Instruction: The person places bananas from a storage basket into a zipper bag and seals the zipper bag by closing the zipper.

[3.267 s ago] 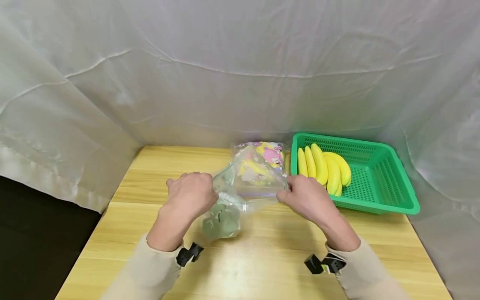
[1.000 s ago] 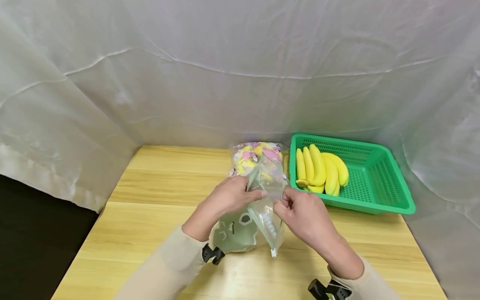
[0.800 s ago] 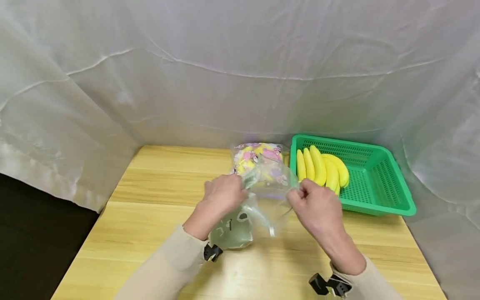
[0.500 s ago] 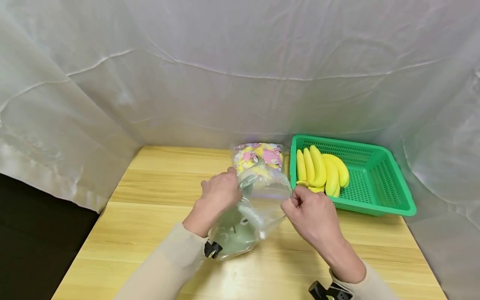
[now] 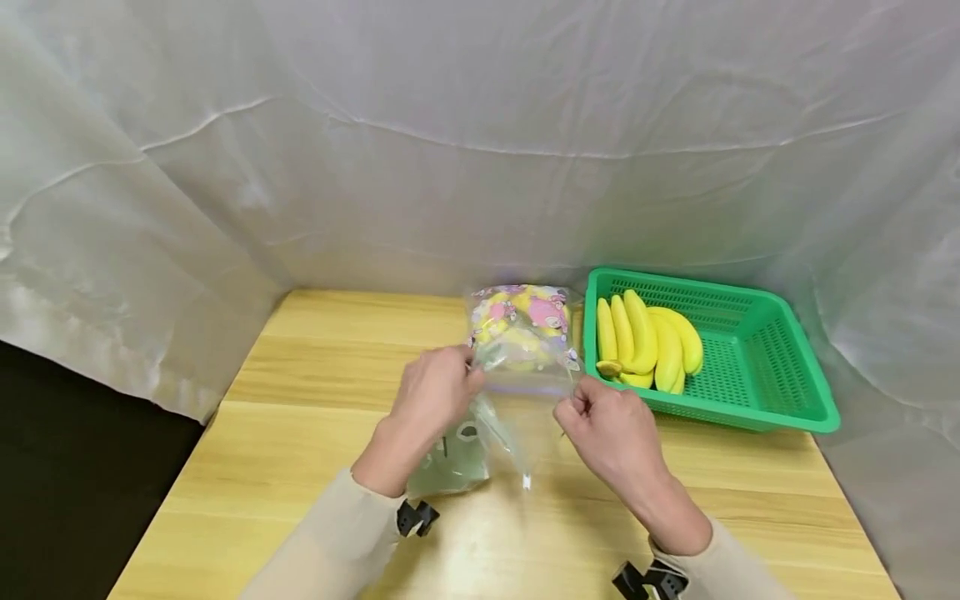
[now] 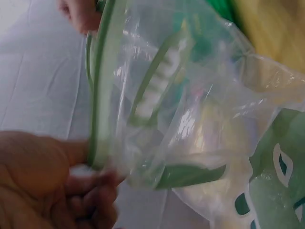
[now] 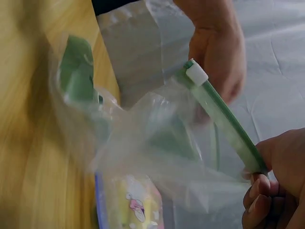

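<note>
A clear zip bag with green print [image 5: 453, 465] hangs between my two hands over the table, its mouth spread apart. My left hand [image 5: 429, 396] pinches one side of the mouth; in the left wrist view its thumb and fingers [image 6: 78, 155] meet at the green-edged strip. At the opposite side, my right hand [image 5: 613, 417] pinches the green rim, which the right wrist view shows between thumb and fingers. A white slider [image 7: 197, 72] sits at one end of that rim. The printed animal face [image 6: 283, 167] sags low on the bag, partly hidden by my left wrist in the head view.
Behind the clear bag lies a patterned pouch [image 5: 517, 308] with pink figures and yellow contents. To its right stands a green perforated basket [image 5: 813, 367] with several bananas [image 5: 643, 337] at its left side. A pale curtain [image 5: 480, 183] surrounds the wooden table [image 5: 315, 350].
My hands have moved apart from about a second ago, stretching the bag's mouth. My left thumb no longer lies straight across the bag. The bag's lower part shifts about between the frames.
</note>
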